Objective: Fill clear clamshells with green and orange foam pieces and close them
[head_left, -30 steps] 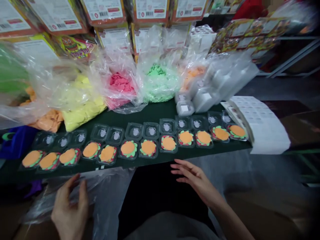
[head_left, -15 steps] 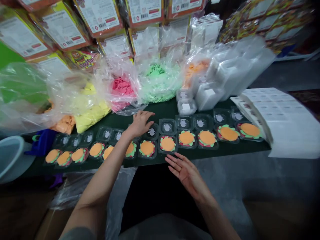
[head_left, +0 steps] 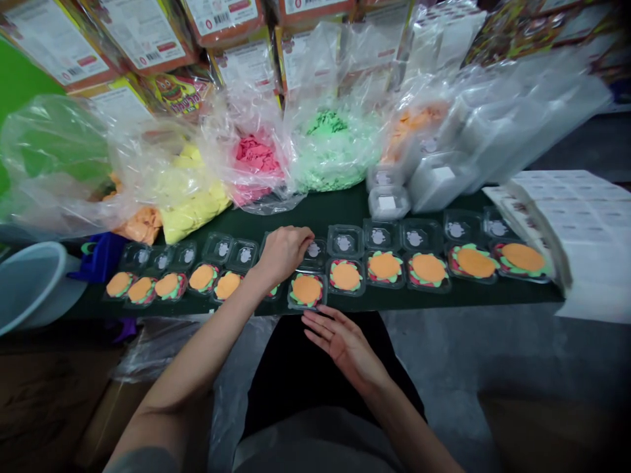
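Note:
A row of open clear plastic clamshell containers runs along the table, each holding orange, green and red burger-shaped pieces. My left hand (head_left: 286,253) is closed, its fingertips pinching the top edge of a raised clear lid (head_left: 313,251). That lid belongs to the container with a burger-shaped stack (head_left: 306,290) in front of me. At the near rim of this container, my right hand (head_left: 345,345) rests its outstretched fingertips, palm turned up and holding nothing. My left hand and forearm partly hide a neighbouring container.
Behind the row stand bags of yellow (head_left: 194,210), pink (head_left: 256,157) and green (head_left: 335,154) pieces. Stacked clear containers (head_left: 389,202) and white label sheets (head_left: 586,230) lie to the right. A pale tub (head_left: 34,289) and a blue holder (head_left: 101,256) are at left.
My left hand has moved from open above the row to a pinch at a lid. My right hand has shifted left to the neighbouring container. The view has turned slightly left.

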`<state>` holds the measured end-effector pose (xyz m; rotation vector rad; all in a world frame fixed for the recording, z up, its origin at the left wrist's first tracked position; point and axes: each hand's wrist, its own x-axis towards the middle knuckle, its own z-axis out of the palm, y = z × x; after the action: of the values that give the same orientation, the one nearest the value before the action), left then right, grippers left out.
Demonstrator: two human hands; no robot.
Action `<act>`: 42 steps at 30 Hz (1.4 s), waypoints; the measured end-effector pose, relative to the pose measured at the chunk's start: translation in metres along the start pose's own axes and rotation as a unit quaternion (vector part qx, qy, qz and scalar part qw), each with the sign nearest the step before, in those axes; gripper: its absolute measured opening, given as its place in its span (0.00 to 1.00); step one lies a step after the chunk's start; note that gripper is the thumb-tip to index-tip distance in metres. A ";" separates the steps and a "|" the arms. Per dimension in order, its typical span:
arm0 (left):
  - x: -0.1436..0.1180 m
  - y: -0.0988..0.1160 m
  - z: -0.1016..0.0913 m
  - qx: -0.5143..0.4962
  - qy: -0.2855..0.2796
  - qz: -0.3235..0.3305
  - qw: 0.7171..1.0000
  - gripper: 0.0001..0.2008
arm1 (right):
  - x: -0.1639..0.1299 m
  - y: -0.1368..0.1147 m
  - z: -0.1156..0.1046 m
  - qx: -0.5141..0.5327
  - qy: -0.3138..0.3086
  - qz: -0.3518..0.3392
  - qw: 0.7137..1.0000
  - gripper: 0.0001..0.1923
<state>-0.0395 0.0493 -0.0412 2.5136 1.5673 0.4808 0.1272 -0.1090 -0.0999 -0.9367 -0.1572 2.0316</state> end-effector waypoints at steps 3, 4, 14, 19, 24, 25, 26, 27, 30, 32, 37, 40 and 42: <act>-0.027 0.005 -0.004 -0.053 0.048 0.055 0.996 0.10 | -0.002 -0.003 -0.003 -0.011 0.011 0.008 1.000 0.19; -0.037 0.006 -0.006 -0.080 0.058 0.076 0.992 0.10 | -0.003 -0.004 -0.003 -0.014 0.013 0.007 1.000 0.19; -0.129 0.041 0.013 -0.153 0.078 0.058 0.983 0.21 | -0.002 0.001 -0.008 -0.034 0.018 -0.052 0.998 0.16; -0.158 0.053 0.040 -0.172 0.095 0.049 0.979 0.26 | -0.003 -0.001 -0.010 -0.029 0.013 -0.048 0.998 0.16; -0.178 0.053 0.060 -0.167 0.096 0.051 0.980 0.28 | -0.001 0.001 -0.005 -0.052 0.027 -0.057 0.997 0.17; -0.180 0.054 0.061 -0.166 0.096 0.052 0.980 0.29 | -0.001 0.002 -0.004 -0.070 0.040 -0.062 0.995 0.17; -0.182 0.054 0.062 -0.168 0.097 0.053 0.980 0.29 | -0.001 0.003 -0.002 -0.088 0.058 -0.068 0.992 0.18; -0.184 0.055 0.061 -0.173 0.099 0.053 0.978 0.28 | 0.000 0.004 -0.001 -0.106 0.076 -0.072 0.989 0.20; -0.189 0.056 0.060 -0.196 0.107 0.045 0.974 0.26 | -0.002 0.006 0.004 -0.145 0.114 -0.071 0.980 0.26; -0.195 0.057 0.062 -0.214 0.115 0.039 0.969 0.23 | -0.003 0.007 0.005 -0.163 0.118 -0.059 0.978 0.28; -0.205 0.059 0.068 -0.259 0.133 0.039 0.956 0.20 | -0.005 0.009 0.004 -0.181 0.131 -0.060 0.973 0.23; -0.204 0.061 0.068 -0.278 0.137 0.021 0.950 0.19 | -0.006 0.013 0.003 -0.181 0.135 -0.063 0.972 0.21; -0.200 0.062 0.065 -0.289 0.143 0.010 0.946 0.17 | -0.006 0.015 0.004 -0.166 0.131 -0.065 0.975 0.22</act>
<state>-0.0461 -0.1541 -0.1239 2.0690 1.2325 1.1602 0.1165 -0.1220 -0.0998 -1.3573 -0.4123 1.7724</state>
